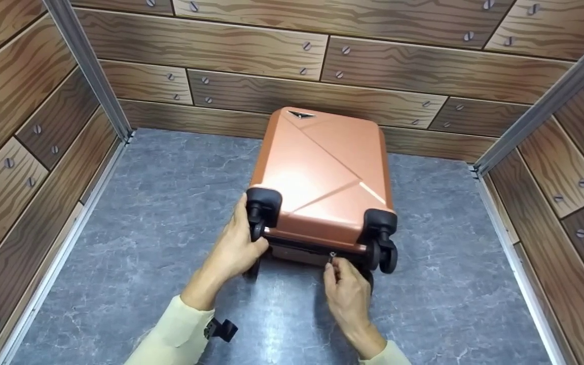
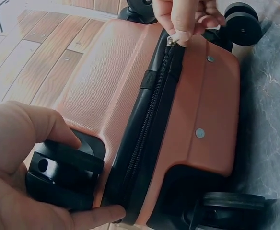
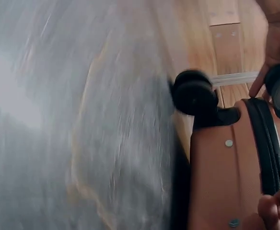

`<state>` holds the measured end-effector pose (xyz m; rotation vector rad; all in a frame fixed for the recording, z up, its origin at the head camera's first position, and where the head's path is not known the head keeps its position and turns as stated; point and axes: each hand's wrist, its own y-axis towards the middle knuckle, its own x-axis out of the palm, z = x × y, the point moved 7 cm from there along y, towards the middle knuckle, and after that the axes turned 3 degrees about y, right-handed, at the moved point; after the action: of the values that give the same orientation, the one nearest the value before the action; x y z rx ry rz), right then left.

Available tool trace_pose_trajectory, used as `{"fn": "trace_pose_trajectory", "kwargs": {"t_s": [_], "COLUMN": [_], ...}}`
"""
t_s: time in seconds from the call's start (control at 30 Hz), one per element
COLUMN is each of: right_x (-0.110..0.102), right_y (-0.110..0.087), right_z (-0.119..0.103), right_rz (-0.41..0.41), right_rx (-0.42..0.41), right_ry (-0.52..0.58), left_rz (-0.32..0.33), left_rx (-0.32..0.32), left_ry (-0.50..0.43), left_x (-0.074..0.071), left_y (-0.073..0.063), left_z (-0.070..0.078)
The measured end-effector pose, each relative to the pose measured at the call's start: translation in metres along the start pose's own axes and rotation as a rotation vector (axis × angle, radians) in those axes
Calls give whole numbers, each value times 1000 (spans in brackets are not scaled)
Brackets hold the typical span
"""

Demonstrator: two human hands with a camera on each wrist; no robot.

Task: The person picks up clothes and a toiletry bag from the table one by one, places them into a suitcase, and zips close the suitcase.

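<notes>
A copper-orange hard-shell suitcase point(image 1: 322, 162) lies flat, its wheeled end toward me. My left hand point(image 1: 233, 248) holds the near left corner. In the left wrist view its thumb and fingers are around a black caster wheel point(image 2: 65, 167), with one fingertip touching the black zipper band point(image 2: 145, 134). My right hand point(image 1: 349, 294) pinches the metal zipper pull point(image 2: 170, 41) toward the right side of that end. In the right wrist view only the fingertips point(image 3: 269, 211) of this hand show, beside the zipper.
Grey marbled floor point(image 1: 170, 203) surrounds the suitcase. Behind it stands a wood-plank-patterned wall point(image 1: 251, 61), with similar panels left and right. Metal posts point(image 1: 89, 66) mark the corners. Another black caster wheel point(image 1: 388, 256) sticks out at the near right corner, next to my right hand.
</notes>
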<state>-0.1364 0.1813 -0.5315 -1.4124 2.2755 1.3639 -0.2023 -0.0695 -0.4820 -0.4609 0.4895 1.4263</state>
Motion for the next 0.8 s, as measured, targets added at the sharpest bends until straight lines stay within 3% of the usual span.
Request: {"fn": "trace_pose_trajectory", "kwargs": {"t_s": [0.1,0.2,0.5,0.8], "right_x": [3,7,-5,-44], "right_y": [2,4,14,48], "right_z": [-13,-21,-33,-61], "right_rz": [-1,-41,-92,1], "right_rx": [-194,-295,-402,-558], "right_ry": [-64,-99,-192,-27], "left_rz": [1,7,34,69], "left_rx": [3,11,19,16], "left_ry": [9,23,-17,-133], "left_x": [-1,-3,0,-1], "left_y": [0,0,0,-6], "left_z": [-1,-2,-1,-12]}}
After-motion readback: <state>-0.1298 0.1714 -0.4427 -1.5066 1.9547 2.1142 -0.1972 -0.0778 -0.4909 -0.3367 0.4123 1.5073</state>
